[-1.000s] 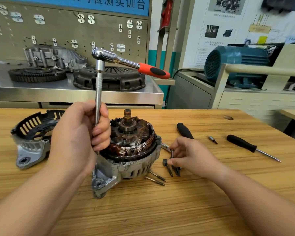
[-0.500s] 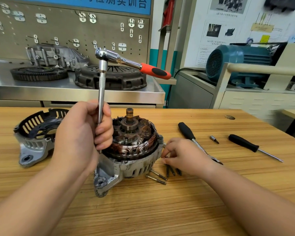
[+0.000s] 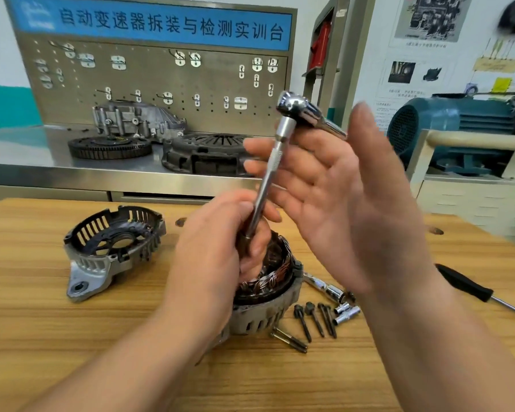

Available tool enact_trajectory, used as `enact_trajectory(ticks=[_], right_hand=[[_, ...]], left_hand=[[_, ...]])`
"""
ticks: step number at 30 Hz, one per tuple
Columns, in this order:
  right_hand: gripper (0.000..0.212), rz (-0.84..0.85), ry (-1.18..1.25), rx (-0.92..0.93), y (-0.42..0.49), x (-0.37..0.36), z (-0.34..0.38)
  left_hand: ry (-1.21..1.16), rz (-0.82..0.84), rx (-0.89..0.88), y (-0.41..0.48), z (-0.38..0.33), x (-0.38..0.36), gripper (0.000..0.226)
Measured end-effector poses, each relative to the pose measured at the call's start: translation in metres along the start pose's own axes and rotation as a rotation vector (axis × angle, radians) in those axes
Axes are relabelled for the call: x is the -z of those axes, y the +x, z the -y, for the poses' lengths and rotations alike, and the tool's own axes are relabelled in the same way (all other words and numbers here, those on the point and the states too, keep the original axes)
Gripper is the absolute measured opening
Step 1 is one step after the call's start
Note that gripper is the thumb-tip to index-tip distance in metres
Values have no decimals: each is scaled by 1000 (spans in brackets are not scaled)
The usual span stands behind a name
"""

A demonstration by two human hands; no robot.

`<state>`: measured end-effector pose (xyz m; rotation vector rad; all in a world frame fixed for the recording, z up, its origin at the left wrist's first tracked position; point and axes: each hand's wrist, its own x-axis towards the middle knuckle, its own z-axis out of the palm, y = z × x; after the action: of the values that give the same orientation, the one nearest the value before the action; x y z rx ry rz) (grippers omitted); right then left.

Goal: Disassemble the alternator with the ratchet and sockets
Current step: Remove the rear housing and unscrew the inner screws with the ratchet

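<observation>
With the alternator [image 3: 268,310] on the table [image 3: 72,352], the left hand [image 3: 220,257] grips the ratchet [image 3: 293,107] low on its extension [image 3: 275,162] while the right hand [image 3: 339,197] hovers beside it, fingers spread and empty, probably about to take the handle and loosen a fastener inside.

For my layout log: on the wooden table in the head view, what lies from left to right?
Detached end housing → alternator body → loose bolts → small sockets → black-handled screwdriver.
</observation>
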<state>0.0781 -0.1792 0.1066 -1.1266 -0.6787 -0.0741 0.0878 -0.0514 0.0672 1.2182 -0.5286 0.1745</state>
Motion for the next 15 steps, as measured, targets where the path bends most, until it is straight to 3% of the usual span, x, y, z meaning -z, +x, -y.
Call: enact_trajectory(ticks=[3, 7, 9, 12, 15], right_hand=[[55, -58, 333, -8, 15, -8, 7], [52, -121, 461, 44, 27, 3, 8], [47, -183, 456, 68, 28, 13, 4], [48, -336, 424, 74, 31, 35, 2], [51, -455, 406, 84, 34, 53, 2]], left_hand=[[6, -47, 11, 3, 1, -16, 25], [105, -54, -5, 8, 5, -26, 21], [364, -35, -150, 4, 10, -20, 16], [1000, 41, -436, -2, 20, 2, 16], [1308, 110, -452, -10, 34, 17, 24]])
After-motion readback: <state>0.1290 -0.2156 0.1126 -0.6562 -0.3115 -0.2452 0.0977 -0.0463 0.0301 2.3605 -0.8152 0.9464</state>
